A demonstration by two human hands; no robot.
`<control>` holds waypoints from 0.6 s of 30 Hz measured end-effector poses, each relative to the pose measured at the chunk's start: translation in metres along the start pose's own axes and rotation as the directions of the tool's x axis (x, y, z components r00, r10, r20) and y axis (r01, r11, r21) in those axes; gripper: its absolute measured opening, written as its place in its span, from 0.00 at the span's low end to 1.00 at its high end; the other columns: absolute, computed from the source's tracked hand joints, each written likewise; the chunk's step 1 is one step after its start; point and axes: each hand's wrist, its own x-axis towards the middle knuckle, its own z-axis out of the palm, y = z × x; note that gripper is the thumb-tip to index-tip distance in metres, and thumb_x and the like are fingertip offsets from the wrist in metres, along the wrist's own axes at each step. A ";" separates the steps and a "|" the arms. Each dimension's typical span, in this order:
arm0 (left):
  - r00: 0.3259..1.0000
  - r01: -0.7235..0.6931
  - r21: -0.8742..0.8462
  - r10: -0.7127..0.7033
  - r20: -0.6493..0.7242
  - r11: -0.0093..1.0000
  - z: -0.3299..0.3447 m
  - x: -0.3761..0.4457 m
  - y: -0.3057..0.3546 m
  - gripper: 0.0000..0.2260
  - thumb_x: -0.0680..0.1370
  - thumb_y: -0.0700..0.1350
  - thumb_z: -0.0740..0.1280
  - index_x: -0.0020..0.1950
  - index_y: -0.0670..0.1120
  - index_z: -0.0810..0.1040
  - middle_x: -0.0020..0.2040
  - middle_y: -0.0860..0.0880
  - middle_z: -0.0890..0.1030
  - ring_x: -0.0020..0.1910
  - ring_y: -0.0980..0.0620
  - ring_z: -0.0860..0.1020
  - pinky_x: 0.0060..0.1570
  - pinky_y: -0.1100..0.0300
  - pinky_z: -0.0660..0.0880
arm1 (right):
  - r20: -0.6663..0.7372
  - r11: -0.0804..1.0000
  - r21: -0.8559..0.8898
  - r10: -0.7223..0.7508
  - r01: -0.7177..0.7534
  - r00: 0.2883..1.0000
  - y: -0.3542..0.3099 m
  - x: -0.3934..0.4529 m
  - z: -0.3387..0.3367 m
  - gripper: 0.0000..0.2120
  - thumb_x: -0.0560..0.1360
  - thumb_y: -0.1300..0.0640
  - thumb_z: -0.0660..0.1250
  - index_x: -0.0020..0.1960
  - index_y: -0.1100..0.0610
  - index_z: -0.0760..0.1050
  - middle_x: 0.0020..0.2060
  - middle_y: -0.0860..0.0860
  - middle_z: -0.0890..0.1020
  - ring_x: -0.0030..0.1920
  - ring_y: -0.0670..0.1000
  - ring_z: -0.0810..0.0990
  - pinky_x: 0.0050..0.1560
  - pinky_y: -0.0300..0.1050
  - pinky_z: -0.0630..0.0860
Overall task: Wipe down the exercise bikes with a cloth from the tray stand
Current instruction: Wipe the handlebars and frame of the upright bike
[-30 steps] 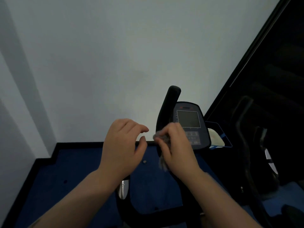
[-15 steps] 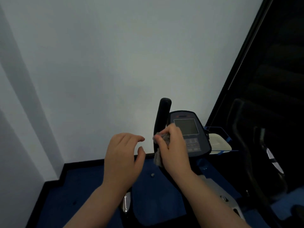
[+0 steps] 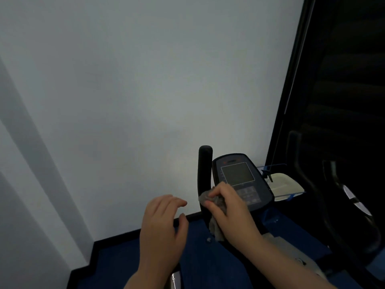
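Note:
An exercise bike stands in front of me, with a dark console [image 3: 239,176] and an upright black handlebar grip [image 3: 204,170] to its left. My right hand [image 3: 231,211] is closed on a grey cloth [image 3: 215,224], pressed against the lower part of the grip beside the console. My left hand [image 3: 164,228] hovers to the left of the grip, fingers curled and apart, holding nothing. The bike's frame below my arms is mostly hidden.
A white wall fills the upper view, with a black skirting board and blue carpet [image 3: 116,265] below. A clear tray with a white item [image 3: 285,183] sits right of the console. A second dark bike [image 3: 341,205] stands at the right by a black window.
My view has tilted up, so the bike sits lower in frame. My right hand with the cloth has stayed at the grip beside the console; my left hand stays hovering.

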 end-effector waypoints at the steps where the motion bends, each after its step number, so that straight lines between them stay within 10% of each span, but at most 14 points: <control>1: 1.000 -0.002 0.001 0.002 0.000 1.000 0.000 0.000 0.001 0.11 0.73 0.46 0.60 0.51 0.50 0.79 0.48 0.57 0.78 0.56 0.56 0.73 0.59 0.62 0.67 | 0.053 1.000 -0.008 -0.010 0.010 0.999 0.000 -0.002 -0.008 0.08 0.75 0.55 0.68 0.43 0.49 0.69 0.41 0.42 0.74 0.43 0.41 0.75 0.41 0.31 0.70; 7: 1.000 0.030 0.000 -0.030 0.000 1.000 -0.001 -0.002 0.002 0.10 0.71 0.42 0.65 0.51 0.50 0.79 0.48 0.57 0.79 0.54 0.55 0.73 0.58 0.61 0.68 | -0.279 0.975 0.176 -0.082 0.135 0.957 -0.037 0.067 -0.037 0.07 0.73 0.57 0.71 0.44 0.49 0.72 0.42 0.46 0.77 0.42 0.41 0.77 0.42 0.32 0.73; 18: 0.999 0.035 -0.011 -0.035 0.033 0.999 -0.007 -0.001 0.005 0.10 0.72 0.40 0.66 0.51 0.49 0.80 0.45 0.55 0.79 0.52 0.54 0.73 0.55 0.67 0.65 | -0.243 0.973 0.231 0.031 0.027 0.970 -0.013 0.051 -0.010 0.10 0.73 0.52 0.70 0.39 0.46 0.68 0.35 0.48 0.77 0.37 0.44 0.77 0.37 0.35 0.72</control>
